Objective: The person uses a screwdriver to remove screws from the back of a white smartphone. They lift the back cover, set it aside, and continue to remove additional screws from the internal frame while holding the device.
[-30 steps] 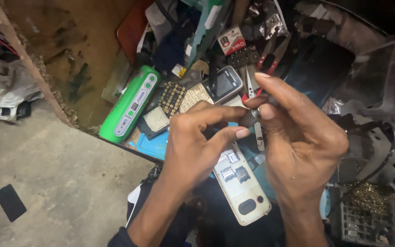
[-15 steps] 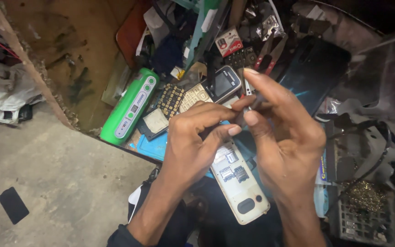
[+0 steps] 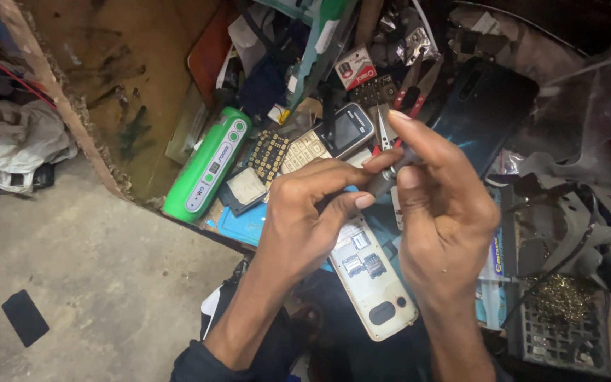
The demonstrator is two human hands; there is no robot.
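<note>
Hands (image 3: 383,201) edged left – both pinching dark tool (image 3: 383,180), axis slanting up-right.

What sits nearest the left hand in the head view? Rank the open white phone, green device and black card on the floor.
From the left hand:
1. Open white phone, just below-right.
2. Green device, up-left on the bench.
3. Black card, far left on the floor.

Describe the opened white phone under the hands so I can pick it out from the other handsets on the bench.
Start at the wooden bench edge and go right to the left hand and right hand. Directly below them lies the white phone, back cover off. Unlike the small phone above, it shows metal card slots and no screen.
</note>
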